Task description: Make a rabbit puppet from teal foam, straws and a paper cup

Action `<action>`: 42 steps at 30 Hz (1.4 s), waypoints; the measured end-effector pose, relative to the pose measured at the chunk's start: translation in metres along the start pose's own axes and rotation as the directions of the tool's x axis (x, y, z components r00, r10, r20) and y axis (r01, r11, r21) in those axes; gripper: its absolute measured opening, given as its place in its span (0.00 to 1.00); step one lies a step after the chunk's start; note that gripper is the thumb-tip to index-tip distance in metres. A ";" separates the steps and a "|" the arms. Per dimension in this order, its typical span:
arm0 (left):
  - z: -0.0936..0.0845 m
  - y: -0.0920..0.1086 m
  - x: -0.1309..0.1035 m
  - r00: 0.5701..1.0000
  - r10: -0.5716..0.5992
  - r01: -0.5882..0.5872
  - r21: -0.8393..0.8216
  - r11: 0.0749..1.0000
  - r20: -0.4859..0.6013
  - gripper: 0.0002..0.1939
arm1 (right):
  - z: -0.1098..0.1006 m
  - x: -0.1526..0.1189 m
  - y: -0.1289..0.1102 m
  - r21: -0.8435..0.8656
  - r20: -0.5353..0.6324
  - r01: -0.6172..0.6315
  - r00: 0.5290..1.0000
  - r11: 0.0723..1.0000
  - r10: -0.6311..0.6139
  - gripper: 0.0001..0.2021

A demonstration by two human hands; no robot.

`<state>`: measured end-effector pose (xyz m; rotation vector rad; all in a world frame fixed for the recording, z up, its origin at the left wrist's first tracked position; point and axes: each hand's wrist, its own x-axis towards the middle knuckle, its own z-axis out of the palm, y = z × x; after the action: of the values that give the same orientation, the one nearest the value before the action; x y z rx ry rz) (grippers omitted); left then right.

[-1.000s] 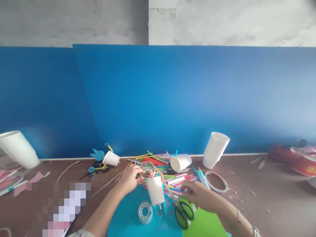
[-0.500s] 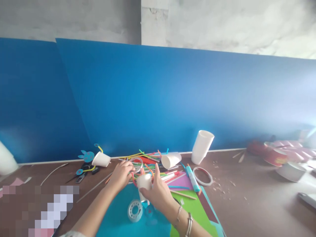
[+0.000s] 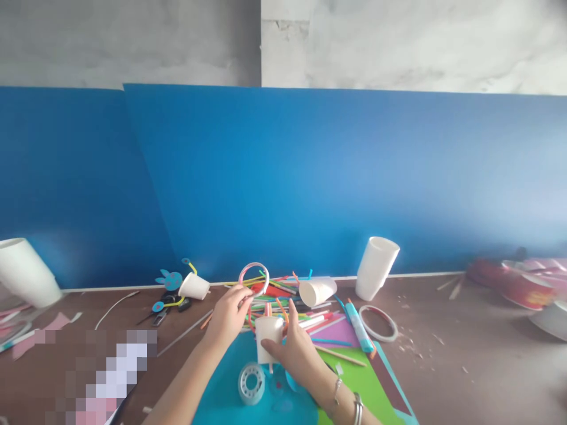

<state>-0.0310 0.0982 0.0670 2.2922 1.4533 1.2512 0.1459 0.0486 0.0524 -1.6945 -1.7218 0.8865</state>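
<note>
My left hand [image 3: 230,313] is closed on the lower edge of a thin roll of tape [image 3: 266,283], a white and pink ring tilted up above a heap of coloured straws [image 3: 283,289]. My right hand [image 3: 299,360] grips a white paper cup [image 3: 264,335] with its thumb across the near side and its index finger raised. Orange and red straws stick up around the cup. In front of the cup, a clear tape dispenser [image 3: 251,383] rests on blue paper [image 3: 221,383], with small blue cut-outs beside it.
A white cup with a blue paper rabbit head [image 3: 172,280] lies at the left. Behind my right hand, another paper cup [image 3: 318,291] lies on its side. Stacked cups [image 3: 376,268], a glue stick [image 3: 359,327] and a tape ring [image 3: 394,330] are to the right. Blue boards stand behind.
My left hand has lifted the roll of tape up from the straws. My right hand still holds the paper cup. The view has shifted slightly left.
</note>
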 end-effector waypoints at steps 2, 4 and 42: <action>0.000 0.004 0.000 1.000 0.013 -0.013 -0.025 1.000 0.013 0.07 | 0.001 0.000 0.004 -0.004 0.030 0.011 1.000 1.000 -0.010 0.48; -0.002 0.008 0.000 0.999 0.014 -0.013 -0.047 0.999 0.032 0.06 | -0.001 0.000 0.007 -0.014 0.046 0.029 0.999 0.999 -0.028 0.48; 0.002 0.050 0.003 0.987 -0.156 0.158 -0.077 0.984 0.037 0.22 | -0.085 0.018 0.003 -0.118 -0.042 0.277 0.958 0.954 -0.283 0.08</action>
<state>0.0053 0.0750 0.0933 2.0911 1.5119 1.2014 0.2131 0.0722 0.1023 -1.4772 -1.9422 0.6159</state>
